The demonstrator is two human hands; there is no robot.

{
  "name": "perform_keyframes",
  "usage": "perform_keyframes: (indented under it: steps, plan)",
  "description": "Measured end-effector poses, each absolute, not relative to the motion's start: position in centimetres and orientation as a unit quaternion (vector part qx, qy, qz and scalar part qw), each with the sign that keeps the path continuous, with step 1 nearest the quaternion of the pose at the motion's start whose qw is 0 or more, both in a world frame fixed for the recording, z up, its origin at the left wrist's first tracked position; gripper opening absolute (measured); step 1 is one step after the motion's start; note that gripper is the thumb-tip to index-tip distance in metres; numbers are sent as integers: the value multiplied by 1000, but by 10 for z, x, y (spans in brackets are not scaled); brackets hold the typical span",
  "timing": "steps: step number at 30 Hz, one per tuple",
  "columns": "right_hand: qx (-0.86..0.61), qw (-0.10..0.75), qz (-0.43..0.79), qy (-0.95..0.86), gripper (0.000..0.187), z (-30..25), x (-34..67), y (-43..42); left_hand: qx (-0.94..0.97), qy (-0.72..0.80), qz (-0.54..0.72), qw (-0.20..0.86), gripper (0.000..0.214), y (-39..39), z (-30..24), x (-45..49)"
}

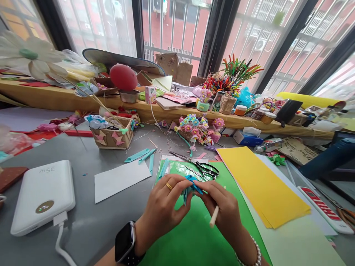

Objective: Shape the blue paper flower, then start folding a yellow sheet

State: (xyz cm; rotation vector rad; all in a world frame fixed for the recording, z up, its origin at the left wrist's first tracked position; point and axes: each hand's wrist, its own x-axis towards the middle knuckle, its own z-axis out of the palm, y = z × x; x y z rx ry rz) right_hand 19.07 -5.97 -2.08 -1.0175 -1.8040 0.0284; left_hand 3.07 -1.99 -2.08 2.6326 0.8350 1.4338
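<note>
A small piece of folded blue paper (187, 193) is pinched between both hands, above a green sheet (172, 242). My left hand (162, 201) grips its left side with thumb and fingers. My right hand (227, 210) pinches the right side, and a thin pale wooden stick (214, 217) is tucked in that same hand. Just beyond my fingers lie black-handled scissors (208, 170) on a clear plastic bag. Light-blue folded paper strips (137, 155) lie to the left, near a white paper sheet (122, 181). My fingers partly cover the folded paper.
A white power bank (44, 192) with a cable is at the left. Yellow paper sheets (260, 184) lie on the right. Behind stand a cardboard box (113, 136), pipe-cleaner flowers (194, 127) and a cluttered ledge (172, 114). A red-and-white box cutter pack (324, 208) is at far right.
</note>
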Motion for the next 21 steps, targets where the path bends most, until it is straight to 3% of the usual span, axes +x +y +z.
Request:
perform_keyframes:
  steps: [14, 21]
  plan:
    - [-413, 485, -82, -767, 27, -27, 192, -60, 866, 262, 415, 103, 17, -19, -19, 28]
    - [-421, 476, -76, -768, 15, -25, 194, -60, 861, 256, 385, 210, 18, -19, -14, 26]
